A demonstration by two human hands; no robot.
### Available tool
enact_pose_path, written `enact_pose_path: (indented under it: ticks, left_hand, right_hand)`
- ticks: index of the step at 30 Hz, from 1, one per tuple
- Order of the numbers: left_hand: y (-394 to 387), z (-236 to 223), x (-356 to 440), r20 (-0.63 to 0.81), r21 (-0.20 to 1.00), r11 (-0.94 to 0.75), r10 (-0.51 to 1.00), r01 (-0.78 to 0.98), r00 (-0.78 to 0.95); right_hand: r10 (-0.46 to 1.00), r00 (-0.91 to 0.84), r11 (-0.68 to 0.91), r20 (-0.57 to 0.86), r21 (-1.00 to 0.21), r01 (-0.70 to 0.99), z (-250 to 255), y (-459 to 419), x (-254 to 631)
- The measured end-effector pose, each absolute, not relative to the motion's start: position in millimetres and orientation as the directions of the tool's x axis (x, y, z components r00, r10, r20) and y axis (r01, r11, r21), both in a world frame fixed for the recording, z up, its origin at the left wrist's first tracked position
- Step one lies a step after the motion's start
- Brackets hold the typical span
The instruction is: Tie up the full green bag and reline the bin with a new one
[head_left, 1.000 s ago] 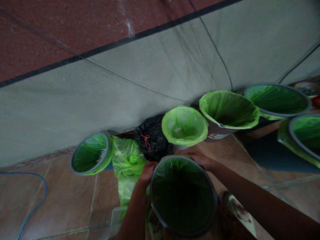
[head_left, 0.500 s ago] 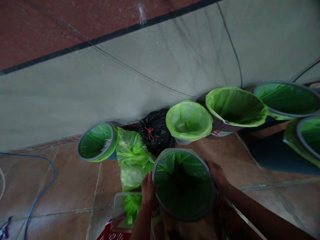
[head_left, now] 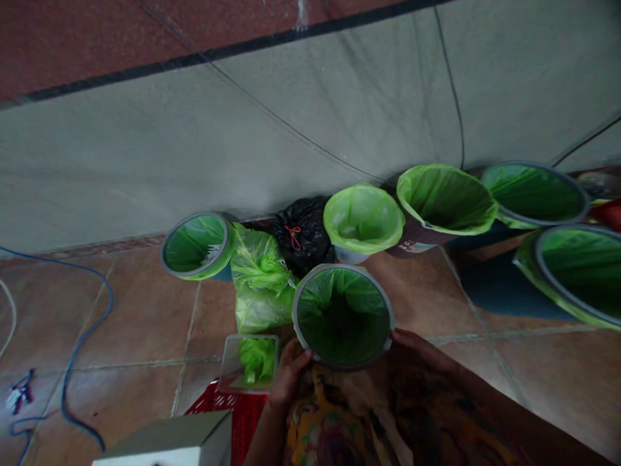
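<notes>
A round trash bin (head_left: 297, 304) with a grey rim and a green liner bag stands in front of me, its opening facing up and its inside dark. My left hand (head_left: 290, 370) grips the near left side of the rim, thumb on top. At the near right side, my right hand (head_left: 420, 348) holds the rim, fingers partly hidden. Left of the bin lies a bunched green plastic bag (head_left: 259, 275). Close to my left hand is a clear plastic container (head_left: 228, 372) with green bags (head_left: 257, 361) in it.
Along the wall stand lined bins: a left bin (head_left: 226, 243), a small bin (head_left: 352, 254), a brown bin (head_left: 412, 241) and two blue bins at right. A tied black bag (head_left: 303, 230) sits among them. Nearby are a red basket (head_left: 245, 414), a box (head_left: 179, 440) and a blue hose (head_left: 72, 362).
My view has shifted, bringing the box and more of the red basket into sight. The bin looks smaller and higher in view; both hands now grip nearer its front.
</notes>
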State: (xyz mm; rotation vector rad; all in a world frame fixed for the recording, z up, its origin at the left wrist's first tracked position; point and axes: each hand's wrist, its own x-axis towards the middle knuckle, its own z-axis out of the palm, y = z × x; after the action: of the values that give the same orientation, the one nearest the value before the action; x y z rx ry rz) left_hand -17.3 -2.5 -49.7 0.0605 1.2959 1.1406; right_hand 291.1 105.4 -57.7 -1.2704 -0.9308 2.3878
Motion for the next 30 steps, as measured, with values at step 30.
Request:
enact_pose_path:
  ticks: [30]
  left_hand:
    - [-3, -61, -24, -0.525, 0.657, 0.684, 0.718, 0.318, -0.458]
  right_hand:
    - [0.914, 0.048, -0.356, -0.402, -0.742, 0.567, -58, 159, 272]
